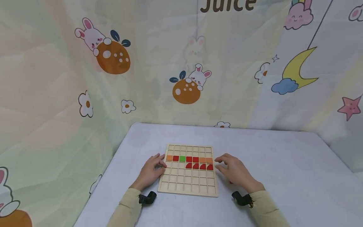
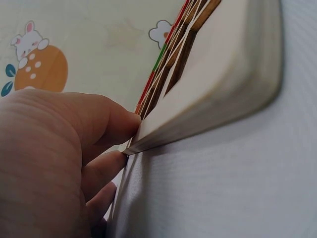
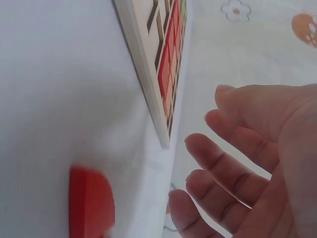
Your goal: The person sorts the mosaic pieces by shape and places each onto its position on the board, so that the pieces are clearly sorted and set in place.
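A wooden grid board (image 1: pixel 187 179) lies on the white table. One row holds orange, red and green square tiles (image 1: pixel 182 158); below its right part sit several red tiles with a curved side (image 1: pixel 202 166). My left hand (image 1: pixel 149 171) is at the board's left edge, thumb on the rim and fingertips against its side, lightly pinching it. Just off the right edge, my right hand (image 1: pixel 236 170) hovers with loosely bent fingers, nothing between them in the right wrist view. A loose red block (image 3: pixel 91 203) with a curved side lies on the table below that hand, mostly hidden in the head view.
The white table (image 1: pixel 283 164) extends around the board, more to its right. A printed cloth (image 1: pixel 158 63) with rabbits and oranges hangs behind the table and along its left side. Each wrist wears a black camera band (image 1: pixel 242 199).
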`<state>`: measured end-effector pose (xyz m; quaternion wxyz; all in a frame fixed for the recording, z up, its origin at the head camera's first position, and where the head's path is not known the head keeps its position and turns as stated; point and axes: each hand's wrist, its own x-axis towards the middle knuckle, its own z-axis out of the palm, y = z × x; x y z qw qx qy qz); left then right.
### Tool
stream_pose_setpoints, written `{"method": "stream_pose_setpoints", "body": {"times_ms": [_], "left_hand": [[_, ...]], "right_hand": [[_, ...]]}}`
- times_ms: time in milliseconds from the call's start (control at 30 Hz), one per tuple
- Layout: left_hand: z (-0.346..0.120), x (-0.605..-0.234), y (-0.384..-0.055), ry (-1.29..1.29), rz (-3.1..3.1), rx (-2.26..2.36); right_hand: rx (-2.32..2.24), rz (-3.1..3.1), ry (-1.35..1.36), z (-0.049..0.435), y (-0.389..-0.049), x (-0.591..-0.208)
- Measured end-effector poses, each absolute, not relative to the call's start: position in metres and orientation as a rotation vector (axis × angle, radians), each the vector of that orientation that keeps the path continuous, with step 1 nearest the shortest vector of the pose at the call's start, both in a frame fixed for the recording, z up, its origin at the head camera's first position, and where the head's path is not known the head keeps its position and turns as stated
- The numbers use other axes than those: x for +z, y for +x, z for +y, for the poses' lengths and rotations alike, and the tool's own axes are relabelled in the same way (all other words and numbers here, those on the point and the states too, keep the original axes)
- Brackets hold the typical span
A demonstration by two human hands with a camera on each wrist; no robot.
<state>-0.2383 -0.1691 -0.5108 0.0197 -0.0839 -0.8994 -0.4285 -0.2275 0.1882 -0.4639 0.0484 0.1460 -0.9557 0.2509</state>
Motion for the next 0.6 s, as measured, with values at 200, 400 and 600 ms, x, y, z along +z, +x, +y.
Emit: {"method": "stream_pose_setpoints", "body": {"times_ms": [200,400,600], "left_hand": [[-0.169,-0.513,-0.239,-0.254,-2.787,-1.330],[-0.169,-0.514,-0.239,-0.240,-2.788,-1.339],[-0.169,-0.515,-0.239,-0.248,-2.783,-1.324]], "right_hand": [[0.769,-2.981,0.367,0.204,-0.233,-0.464],[0.778,-3.060,0.296,0.217,-0.236,-0.463],[0.829,-3.132,0.260,0.227,-0.238,-0.463]]}}
